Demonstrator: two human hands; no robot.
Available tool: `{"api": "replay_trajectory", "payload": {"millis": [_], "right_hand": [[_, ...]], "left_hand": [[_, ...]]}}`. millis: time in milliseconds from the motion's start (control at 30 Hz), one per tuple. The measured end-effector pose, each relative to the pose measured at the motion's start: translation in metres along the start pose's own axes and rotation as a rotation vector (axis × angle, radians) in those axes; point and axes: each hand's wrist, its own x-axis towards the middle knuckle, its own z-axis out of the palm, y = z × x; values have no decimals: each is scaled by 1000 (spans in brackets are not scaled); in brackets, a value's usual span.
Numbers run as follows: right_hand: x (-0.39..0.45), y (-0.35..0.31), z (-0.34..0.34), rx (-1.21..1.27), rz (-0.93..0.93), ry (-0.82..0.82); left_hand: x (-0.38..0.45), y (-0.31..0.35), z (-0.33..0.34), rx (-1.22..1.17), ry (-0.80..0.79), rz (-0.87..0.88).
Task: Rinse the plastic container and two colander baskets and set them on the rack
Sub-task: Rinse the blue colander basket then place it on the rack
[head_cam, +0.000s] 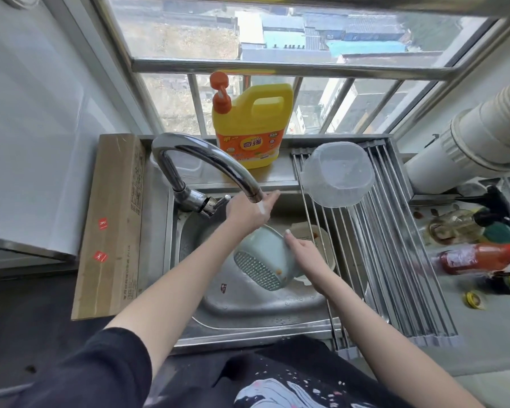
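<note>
A pale green colander basket [265, 257] is tilted over the sink [259, 304], its perforated bottom facing me. My right hand [302, 250] holds its right side. My left hand [252, 210] reaches under the tap spout [248, 187], fingers straight, with water running over it. A cream colander basket [321, 240] lies in the sink behind the green one, partly under the rack rods. The clear plastic container [337, 172] sits upside down on the roll-up steel rack [395, 245] at the sink's right.
A yellow detergent jug [252, 125] stands on the ledge behind the tap. A cardboard box [112, 225] lies left of the sink. Bottles [480, 257] and a scrub pad clutter the counter on the right, under a white duct [483, 142].
</note>
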Motion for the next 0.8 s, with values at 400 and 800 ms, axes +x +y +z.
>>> {"api": "replay_trajectory", "payload": {"millis": [400,800], "right_hand": [[37,-33,-12,-108,-8,-93],[18,-38,27,-144,-277,-16]], "left_hand": [[0,-73,-35,-683,-784,-52],[0,-54,-18,-1068,-471,-313]]}}
